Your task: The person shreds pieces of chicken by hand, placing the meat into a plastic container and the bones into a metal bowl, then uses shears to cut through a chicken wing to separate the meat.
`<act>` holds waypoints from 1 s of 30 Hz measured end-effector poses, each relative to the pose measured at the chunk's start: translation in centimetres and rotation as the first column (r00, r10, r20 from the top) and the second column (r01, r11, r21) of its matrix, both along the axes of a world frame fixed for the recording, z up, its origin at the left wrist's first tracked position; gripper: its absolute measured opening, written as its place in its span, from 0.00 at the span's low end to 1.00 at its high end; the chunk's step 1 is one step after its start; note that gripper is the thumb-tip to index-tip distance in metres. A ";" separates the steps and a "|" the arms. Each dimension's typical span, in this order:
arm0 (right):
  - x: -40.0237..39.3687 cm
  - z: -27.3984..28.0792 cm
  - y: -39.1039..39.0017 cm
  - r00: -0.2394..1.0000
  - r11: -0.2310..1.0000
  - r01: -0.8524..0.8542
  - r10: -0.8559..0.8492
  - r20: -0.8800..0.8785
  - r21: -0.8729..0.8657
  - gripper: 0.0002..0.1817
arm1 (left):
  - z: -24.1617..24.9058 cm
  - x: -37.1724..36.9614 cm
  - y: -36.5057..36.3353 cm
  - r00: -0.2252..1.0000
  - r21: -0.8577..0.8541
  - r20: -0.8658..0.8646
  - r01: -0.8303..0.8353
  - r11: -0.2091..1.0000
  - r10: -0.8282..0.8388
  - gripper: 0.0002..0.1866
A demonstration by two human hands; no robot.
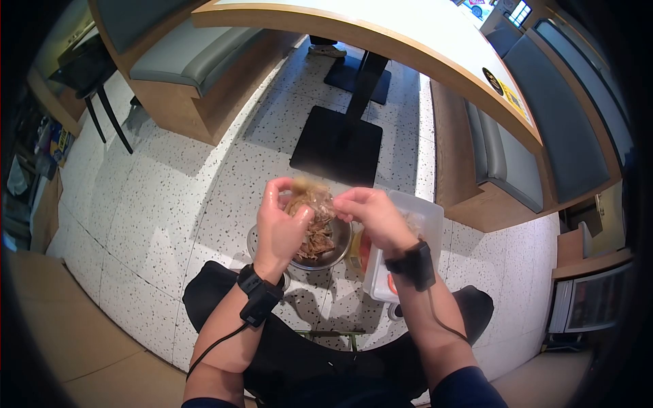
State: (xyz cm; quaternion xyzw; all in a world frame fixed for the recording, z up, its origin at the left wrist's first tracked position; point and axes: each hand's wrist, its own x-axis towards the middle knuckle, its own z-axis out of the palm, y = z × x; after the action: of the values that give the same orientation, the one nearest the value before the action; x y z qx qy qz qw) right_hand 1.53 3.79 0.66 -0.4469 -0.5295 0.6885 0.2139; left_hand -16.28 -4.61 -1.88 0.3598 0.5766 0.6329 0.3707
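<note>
Above a round metal bowl (343, 251), my left hand (280, 217) curls its fingers and thumb around a glistening piece of cooked meat (316, 202), its top blurred. At the right edge of that piece, my right hand (371, 214) pinches with thumb and fingertips. Brown shredded meat (316, 245) lies in the bowl, partly hidden by my left hand. A translucent plastic tub (428, 221) stands to the right, under my right wrist; its contents are mostly hidden, with some red and pale bits showing.
The bowl and tub are low near the speckled floor (170, 224), between my knees. Ahead are black table bases (337, 146) under a wood-edged table (408, 34). Padded benches (197, 61) flank it, and a shoe (326, 51) shows beneath. A black cable runs along each forearm.
</note>
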 end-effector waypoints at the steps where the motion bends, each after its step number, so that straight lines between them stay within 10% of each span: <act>1: 0.1 -0.1 0.1 1.000 1.000 -0.001 0.001 0.000 0.001 0.09 | -0.1 -0.1 0.1 1.000 0.000 0.012 -0.002 1.000 0.002 0.23; 10: -1.2 0.6 -0.7 0.987 0.958 0.151 -0.130 -0.098 0.245 0.13 | -0.1 -0.4 0.1 0.999 0.037 0.050 -0.014 0.999 0.012 0.23; 20: -1.2 1.7 -0.1 0.982 0.913 -0.065 -0.013 0.187 0.403 0.10 | -0.7 0.1 0.4 0.996 0.151 0.046 0.072 0.986 -0.080 0.26; 30: -0.1 1.1 0.3 0.962 0.897 0.010 -0.129 0.242 0.441 0.07 | -0.3 -2.0 0.3 0.994 -0.042 -0.101 0.047 0.998 -0.051 0.21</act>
State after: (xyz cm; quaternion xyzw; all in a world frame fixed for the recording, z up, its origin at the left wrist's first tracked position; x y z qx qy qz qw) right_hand 1.44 4.05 1.72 -0.4943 -0.6774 0.4786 0.2604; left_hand -18.25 -4.35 -2.18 0.3983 0.5980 0.5930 0.3634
